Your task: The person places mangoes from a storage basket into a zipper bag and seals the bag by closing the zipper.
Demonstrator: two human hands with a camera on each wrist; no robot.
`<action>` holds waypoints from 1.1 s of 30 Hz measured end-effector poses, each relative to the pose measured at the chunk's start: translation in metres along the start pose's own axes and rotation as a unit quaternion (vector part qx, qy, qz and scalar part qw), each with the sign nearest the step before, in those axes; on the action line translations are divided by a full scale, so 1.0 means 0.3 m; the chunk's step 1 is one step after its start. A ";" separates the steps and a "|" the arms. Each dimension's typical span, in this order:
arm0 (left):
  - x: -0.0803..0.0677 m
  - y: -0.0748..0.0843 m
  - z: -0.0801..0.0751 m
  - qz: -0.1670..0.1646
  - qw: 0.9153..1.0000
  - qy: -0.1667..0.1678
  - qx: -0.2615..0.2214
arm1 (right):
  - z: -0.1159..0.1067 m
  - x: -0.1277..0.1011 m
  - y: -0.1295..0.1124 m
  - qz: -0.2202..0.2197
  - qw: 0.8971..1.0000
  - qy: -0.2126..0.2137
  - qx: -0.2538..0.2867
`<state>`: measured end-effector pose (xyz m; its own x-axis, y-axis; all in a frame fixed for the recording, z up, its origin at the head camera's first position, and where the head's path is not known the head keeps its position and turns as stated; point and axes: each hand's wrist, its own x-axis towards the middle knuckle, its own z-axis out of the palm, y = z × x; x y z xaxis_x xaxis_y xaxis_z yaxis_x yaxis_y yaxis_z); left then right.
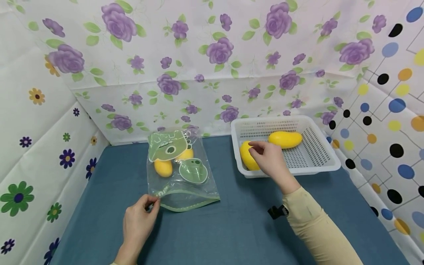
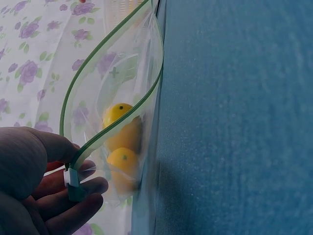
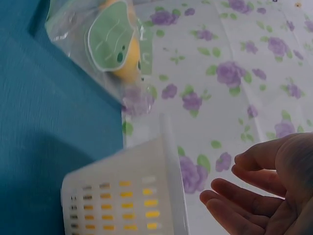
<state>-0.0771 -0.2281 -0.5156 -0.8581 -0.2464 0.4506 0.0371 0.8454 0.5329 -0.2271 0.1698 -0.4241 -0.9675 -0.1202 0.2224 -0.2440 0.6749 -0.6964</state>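
A clear zip bag [image 1: 208,176] with green printed shapes lies on the blue cloth, its green-rimmed mouth parted toward me. Several yellow fruits [image 1: 163,168] are inside, partly hidden by the print. My left hand [image 1: 137,221] pinches the left corner of the mouth, by the white slider [image 2: 71,177]. Over the left side of a white basket [image 1: 311,170] hovers my right hand [image 1: 271,160]; its fingers are loosely bent with nothing between them in the right wrist view. Below it in the basket lies a plump yellow fruit [image 1: 246,156], partly covered by the hand. A longer yellow fruit [image 1: 285,140] lies behind.
Blue cloth [image 1: 238,228] covers the table. A flowered sheet [image 1: 198,103] rises right behind the bag and basket. Patterned sheets stand at the left [image 1: 43,147] and right [image 1: 381,147]. A small black device [image 1: 277,212] is at my right sleeve.
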 end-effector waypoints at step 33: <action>0.000 0.002 -0.010 -0.008 1.000 -0.014 0.005 | -0.022 0.102 0.037 0.073 0.979 -0.151 -0.119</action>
<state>-0.0756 -0.2291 -0.5131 -0.8722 -0.2471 0.4221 0.0179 0.8463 0.5324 -0.2590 0.1784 -0.4204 -0.9754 -0.1942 -0.1041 -0.1133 0.8471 -0.5191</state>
